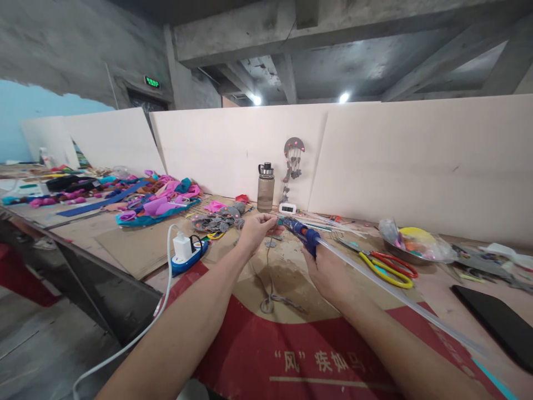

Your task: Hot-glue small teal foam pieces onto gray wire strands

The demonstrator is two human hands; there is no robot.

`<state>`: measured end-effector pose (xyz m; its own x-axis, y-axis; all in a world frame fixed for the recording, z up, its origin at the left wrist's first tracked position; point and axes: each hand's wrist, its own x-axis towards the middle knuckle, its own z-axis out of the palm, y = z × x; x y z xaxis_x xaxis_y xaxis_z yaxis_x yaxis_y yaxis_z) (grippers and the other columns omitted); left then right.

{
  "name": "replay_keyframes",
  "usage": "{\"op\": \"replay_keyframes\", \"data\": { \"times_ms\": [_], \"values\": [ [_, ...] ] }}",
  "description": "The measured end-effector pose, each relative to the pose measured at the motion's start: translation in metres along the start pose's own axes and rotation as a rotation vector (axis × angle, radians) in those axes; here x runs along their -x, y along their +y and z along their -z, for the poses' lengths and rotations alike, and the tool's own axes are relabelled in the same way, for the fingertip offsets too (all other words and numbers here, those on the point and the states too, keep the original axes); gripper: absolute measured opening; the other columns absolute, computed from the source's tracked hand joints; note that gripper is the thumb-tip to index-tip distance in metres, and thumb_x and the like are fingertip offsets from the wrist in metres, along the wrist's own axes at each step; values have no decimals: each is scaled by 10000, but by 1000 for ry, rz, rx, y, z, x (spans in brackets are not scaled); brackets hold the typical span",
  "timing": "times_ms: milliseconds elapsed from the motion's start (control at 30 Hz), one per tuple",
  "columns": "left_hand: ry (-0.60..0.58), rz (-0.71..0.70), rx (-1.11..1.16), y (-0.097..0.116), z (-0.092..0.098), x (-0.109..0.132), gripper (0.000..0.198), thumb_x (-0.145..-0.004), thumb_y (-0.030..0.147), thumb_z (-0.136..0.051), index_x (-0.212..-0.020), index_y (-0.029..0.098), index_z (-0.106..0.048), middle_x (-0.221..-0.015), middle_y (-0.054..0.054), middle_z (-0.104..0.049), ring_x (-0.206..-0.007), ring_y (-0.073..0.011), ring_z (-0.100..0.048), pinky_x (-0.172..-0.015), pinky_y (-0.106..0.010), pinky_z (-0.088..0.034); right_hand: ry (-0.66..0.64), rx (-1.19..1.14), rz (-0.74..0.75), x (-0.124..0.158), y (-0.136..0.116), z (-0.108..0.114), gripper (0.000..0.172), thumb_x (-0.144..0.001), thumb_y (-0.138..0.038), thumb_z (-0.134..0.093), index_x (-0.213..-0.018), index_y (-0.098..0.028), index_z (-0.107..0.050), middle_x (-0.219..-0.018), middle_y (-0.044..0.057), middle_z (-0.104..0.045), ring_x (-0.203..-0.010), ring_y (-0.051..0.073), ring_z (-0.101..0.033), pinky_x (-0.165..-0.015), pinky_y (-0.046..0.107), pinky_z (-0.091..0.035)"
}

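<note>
My right hand (327, 272) is wrapped round the handle of a blue hot glue gun (306, 234). A long clear glue stick (375, 289) runs out of its back, over my right forearm. The gun's nozzle points at the fingertips of my left hand (256, 230), which are pinched together. From that pinch a thin grey cord (270, 266) hangs down to the cardboard, where it ends in a loose coil. Whatever else sits between the left fingertips is too small to make out. Small grey felt pieces (216, 219) with pink dots lie in a pile left of my left hand.
A water bottle (265, 189) and small white clock (287, 208) stand behind my hands. Yellow-handled scissors (387, 270) and red-handled ones (395, 262) lie right, near a metal bowl (395, 251) and black phone (495, 322). Left are a blue power strip (189, 260) and bright fabric (162, 203).
</note>
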<state>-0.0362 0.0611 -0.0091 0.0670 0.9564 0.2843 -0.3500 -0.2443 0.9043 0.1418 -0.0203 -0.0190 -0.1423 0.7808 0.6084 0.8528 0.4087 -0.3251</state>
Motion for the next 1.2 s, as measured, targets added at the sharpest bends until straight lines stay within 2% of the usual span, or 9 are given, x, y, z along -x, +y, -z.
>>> {"op": "replay_keyframes", "data": {
  "times_ms": [267,567,867,1067,1133,1200],
  "values": [
    [-7,7,8,0,-2,1,331,-598,332,-801,-727,100,-603,-645,-24,-651,-572,-126,-637,-652,-297,-560,-11,-18,-6,1,-1,1,301,-915,-328,-363,-1105,-169,-534,-1069,136,-645,-989,260,-623,-823,370,-478],
    [-13,0,-15,3,-2,3,313,-638,332,-779,-745,97,-603,-673,-33,-657,-598,-131,-645,-697,-328,-560,-18,-68,-4,0,-2,2,300,-904,-329,-379,-1124,-190,-529,-1059,124,-642,-971,265,-618,-817,377,-465],
    [-19,-9,-6,1,1,1,329,-618,339,-785,-740,102,-593,-650,-25,-650,-607,-138,-651,-678,-308,-556,-45,-62,-31,1,-1,1,298,-907,-344,-361,-1066,-170,-542,-1078,156,-632,-1010,288,-601,-825,397,-456],
    [12,-35,10,0,8,-3,282,-661,311,-756,-757,98,-598,-705,-47,-673,-650,-139,-665,-692,-288,-551,-9,-141,-64,-2,-2,4,286,-880,-333,-402,-1069,-167,-536,-990,137,-653,-893,271,-616,-789,390,-459],
    [28,-44,15,1,9,-3,252,-679,292,-744,-769,99,-607,-721,-52,-677,-659,-136,-666,-690,-280,-548,12,-246,-100,-4,-1,3,262,-851,-349,-443,-1011,-169,-545,-935,117,-655,-838,250,-611,-758,373,-466],
    [45,-47,20,1,9,-3,234,-690,277,-735,-796,103,-619,-734,-55,-680,-665,-134,-665,-692,-280,-547,1,-433,-193,-6,3,2,238,-819,-374,-478,-941,-180,-543,-810,66,-644,-701,206,-593,-660,336,-476]
  ]
}}
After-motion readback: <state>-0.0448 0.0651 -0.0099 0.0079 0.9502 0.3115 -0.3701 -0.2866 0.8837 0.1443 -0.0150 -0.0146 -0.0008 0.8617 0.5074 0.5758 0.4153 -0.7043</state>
